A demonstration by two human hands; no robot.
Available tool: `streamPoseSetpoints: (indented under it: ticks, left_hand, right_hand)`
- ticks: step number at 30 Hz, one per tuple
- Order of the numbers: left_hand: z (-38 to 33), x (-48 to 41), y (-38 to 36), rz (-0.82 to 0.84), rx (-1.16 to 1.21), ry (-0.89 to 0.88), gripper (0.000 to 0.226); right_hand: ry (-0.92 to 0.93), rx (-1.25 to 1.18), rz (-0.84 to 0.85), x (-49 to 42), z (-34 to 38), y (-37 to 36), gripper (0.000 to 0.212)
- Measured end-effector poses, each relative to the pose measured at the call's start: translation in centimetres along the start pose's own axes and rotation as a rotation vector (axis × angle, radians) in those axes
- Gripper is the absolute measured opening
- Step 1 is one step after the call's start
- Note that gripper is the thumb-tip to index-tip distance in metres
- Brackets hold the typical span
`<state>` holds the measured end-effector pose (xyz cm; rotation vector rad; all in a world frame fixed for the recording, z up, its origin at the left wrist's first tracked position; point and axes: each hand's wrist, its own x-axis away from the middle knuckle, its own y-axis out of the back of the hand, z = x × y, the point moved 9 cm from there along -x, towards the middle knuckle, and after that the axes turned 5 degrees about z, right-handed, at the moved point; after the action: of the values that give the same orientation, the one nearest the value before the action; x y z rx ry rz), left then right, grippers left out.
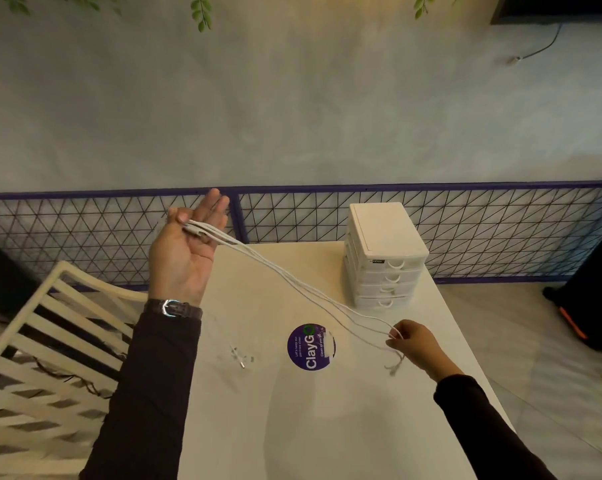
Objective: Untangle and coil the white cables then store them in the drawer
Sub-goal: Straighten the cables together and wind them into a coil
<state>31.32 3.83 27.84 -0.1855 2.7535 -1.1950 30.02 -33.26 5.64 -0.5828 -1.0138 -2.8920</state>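
Several strands of white cable (292, 282) stretch taut above the white table (327, 427). My left hand (185, 251) is raised at the table's far left corner, palm up, thumb pinching the cable ends against the fingers. My right hand (417, 344) hovers lower at the right, fingers curled round the folded loop of the strands, and a short end dangles below it. A second white cable (239, 356) with a metal plug lies loose on the table. The white drawer unit (384, 258) stands at the far right corner, all drawers closed.
A round purple sticker (310, 346) sits mid-table. A white slatted chair (50, 341) stands to the left of the table. A purple-framed wire fence (500, 230) runs behind it. A dark object with an orange stripe (583, 317) stands on the floor at right.
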Motion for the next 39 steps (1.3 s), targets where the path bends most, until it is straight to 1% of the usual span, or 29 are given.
streamPoseSetpoints:
  ticks: [1,2,3,5,6,8,10,12,13,14,16,17,19,20,21,23,26,27,29,31,32,34,36,39]
  left_hand:
    - [-0.4,-0.2,0.2,-0.001,0.000,-0.005,0.042]
    - [-0.5,-0.4,0.3,0.003,-0.005,-0.006,0.043]
    - [-0.5,-0.6,0.3,0.010,-0.013,-0.003,0.043]
    - [0.2,-0.9,0.6,0.018,-0.016,0.020,0.043]
    - [0.7,-0.9,0.8,0.015,-0.012,0.037,0.043]
    - [2.1,-0.8,1.1,0.004,-0.018,0.079,0.044]
    - [3.4,-0.4,1.0,0.005,-0.040,0.116,0.044]
    - [4.8,0.2,0.6,0.031,-0.062,0.166,0.042]
    - [5.6,0.5,0.3,0.048,-0.073,0.196,0.042]
    - [6.3,0.9,0.1,0.065,-0.086,0.226,0.041]
    - [7.9,1.6,-0.4,0.109,-0.125,0.288,0.041]
    - [8.7,2.0,-0.7,0.136,-0.140,0.319,0.041]
    - [10.7,3.3,-1.1,0.209,-0.179,0.401,0.041]
    - [11.7,4.1,-1.4,0.257,-0.225,0.444,0.041]
    - [12.7,5.0,-1.7,0.310,-0.283,0.482,0.041]
    - [14.4,6.7,-2.1,0.394,-0.406,0.541,0.040]
    - [16.2,9.1,-1.8,0.438,-0.582,0.589,0.038]
    - [16.7,9.7,-1.7,0.429,-0.649,0.585,0.036]
    - [17.4,10.5,-1.0,0.341,-0.766,0.568,0.034]
    - [18.0,11.0,0.3,0.251,-0.861,0.531,0.034]
    - [18.2,11.2,0.7,0.265,-0.934,0.482,0.032]
    - [18.3,11.5,1.2,0.365,-1.137,0.347,0.023]
    - [18.1,11.9,1.5,0.431,-1.309,0.255,0.026]
    - [18.2,12.4,1.3,0.523,-1.461,0.105,0.032]
  right_hand:
    - [0.013,0.050,-0.033,0.1,0.0,0.3,0.022]
    - [0.022,0.048,-0.061,0.2,-0.2,0.5,0.024]
    - [0.029,-0.002,-0.076,0.2,-0.6,0.6,0.023]
    - [0.032,-0.126,-0.040,0.3,-1.3,0.5,0.019]
    - [0.023,-0.155,0.004,0.3,-1.6,0.2,0.022]
    - [-0.012,-0.147,0.149,0.6,-1.9,-0.9,0.037]
    - [-0.046,0.007,0.330,1.5,-2.0,-2.3,0.059]
    - [-0.027,0.148,0.448,2.6,-1.2,-2.9,0.075]
    - [0.013,0.140,0.473,3.2,-0.1,-3.0,0.075]
    - [0.065,0.084,0.473,3.8,1.5,-2.9,0.070]
    - [0.165,-0.095,0.399,5.0,5.4,-2.3,0.051]
    - [0.194,-0.211,0.348,5.6,7.3,-2.0,0.047]
    - [0.251,-0.417,0.294,6.6,10.5,-1.8,0.052]
    - [0.282,-0.482,0.299,7.1,12.1,-2.0,0.055]
    - [0.305,-0.520,0.329,7.7,13.5,-2.6,0.058]
    - [0.316,-0.528,0.447,8.8,15.9,-4.4,0.061]
    - [0.275,-0.569,0.610,9.9,17.8,-7.0,0.052]
    - [0.269,-0.606,0.638,10.1,18.1,-7.4,0.047]
    - [0.268,-0.662,0.670,10.3,18.5,-7.7,0.035]
    - [0.245,-0.675,0.656,10.2,18.2,-7.7,0.031]
    - [0.231,-0.656,0.633,10.0,17.9,-7.8,0.031]
    - [0.203,-0.616,0.588,9.9,17.1,-8.2,0.032]
    - [0.196,-0.616,0.550,9.9,16.6,-8.4,0.033]
    - [0.205,-0.643,0.499,9.9,16.6,-7.6,0.036]
